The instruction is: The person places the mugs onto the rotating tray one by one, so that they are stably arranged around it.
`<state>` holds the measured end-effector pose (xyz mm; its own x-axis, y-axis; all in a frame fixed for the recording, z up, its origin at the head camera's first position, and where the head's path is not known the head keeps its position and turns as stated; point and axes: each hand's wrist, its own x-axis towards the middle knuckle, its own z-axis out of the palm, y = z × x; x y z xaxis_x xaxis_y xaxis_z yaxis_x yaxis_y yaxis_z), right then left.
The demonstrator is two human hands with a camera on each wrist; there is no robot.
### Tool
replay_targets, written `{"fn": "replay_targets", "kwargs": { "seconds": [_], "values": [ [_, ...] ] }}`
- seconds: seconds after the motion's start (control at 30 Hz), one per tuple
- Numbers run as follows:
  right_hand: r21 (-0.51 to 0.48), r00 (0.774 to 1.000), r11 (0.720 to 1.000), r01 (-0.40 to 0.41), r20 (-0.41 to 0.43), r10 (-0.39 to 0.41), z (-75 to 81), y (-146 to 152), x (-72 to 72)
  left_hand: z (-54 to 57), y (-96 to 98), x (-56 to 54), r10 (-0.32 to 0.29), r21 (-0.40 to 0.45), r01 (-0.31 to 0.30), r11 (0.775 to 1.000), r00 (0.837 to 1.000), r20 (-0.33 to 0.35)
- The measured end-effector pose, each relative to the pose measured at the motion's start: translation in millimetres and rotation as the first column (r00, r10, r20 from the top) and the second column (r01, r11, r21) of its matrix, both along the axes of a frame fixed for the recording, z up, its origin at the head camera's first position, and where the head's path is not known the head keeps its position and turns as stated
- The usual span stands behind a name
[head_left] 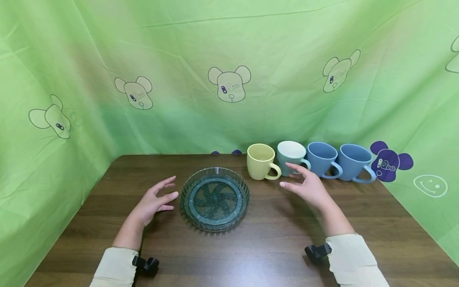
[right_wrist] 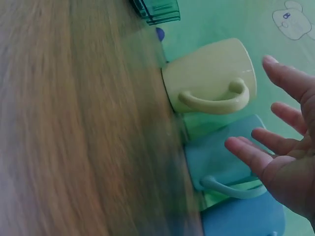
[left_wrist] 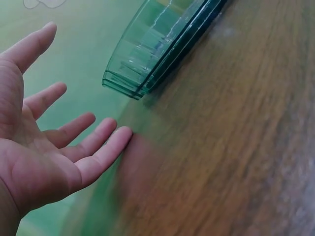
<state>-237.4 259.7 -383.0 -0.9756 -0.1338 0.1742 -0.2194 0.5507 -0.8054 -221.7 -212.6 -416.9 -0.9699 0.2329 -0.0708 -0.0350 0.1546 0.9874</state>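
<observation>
A round, clear green-blue glass dish (head_left: pixel 215 223) with ribbed walls sits on the table, a swirl pattern in its base. Just left of it, my left hand (head_left: pixel 153 203) is held with fingers spread, apart from the rim. The left wrist view shows that palm (left_wrist: pixel 44 162) holding nothing. My right hand (head_left: pixel 308 187) hovers in front of the mugs, fingers loosely extended and nothing in them. Nearest to it are the yellow mug (head_left: pixel 259 163) and the teal mug (head_left: pixel 285 161) with a white inside; the fingers partly cover the teal one in the head view.
Two blue mugs (head_left: pixel 320 159) stand to the right of the teal one, along the back edge of the brown wooden table (head_left: pixel 229 259). All mug handles point right. Behind hangs a green cloth (head_left: pixel 179 119) with cartoon bear heads. Each sleeve carries a small black device (head_left: pixel 147 265).
</observation>
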Motion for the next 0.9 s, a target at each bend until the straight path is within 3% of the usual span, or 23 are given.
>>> {"fn": "replay_targets", "kwargs": {
  "seconds": [0.1, 0.2, 0.4, 0.9],
  "values": [
    [-0.026, 1.0, 0.999, 0.026, 0.006, -0.026, -4.5, -3.3, -4.6, -0.5, 1.0, 0.1, -0.001, 0.015, 0.001, 1.0, 1.0, 0.013],
    [-0.113, 0.999, 0.993, 0.037, 0.032, -0.033, -9.2, -7.0, -8.8, -1.5, 2.0, -0.2, -0.006, 0.023, 0.006, 1.0, 1.0, 0.014],
    [-0.286, 0.997, 0.957, 0.045, 0.073, -0.025, -17.0, -15.9, -17.2, -5.9, 4.8, -1.3, -0.005, 0.045, 0.003, 0.999, 1.0, 0.028],
    [-0.458, 0.986, 0.88, 0.124, 0.159, -0.056, -25.4, -30.3, -26.8, -11.9, 11.4, -2.2, 0.02, 0.085, -0.023, 0.996, 0.999, 0.035]
  ]
}}
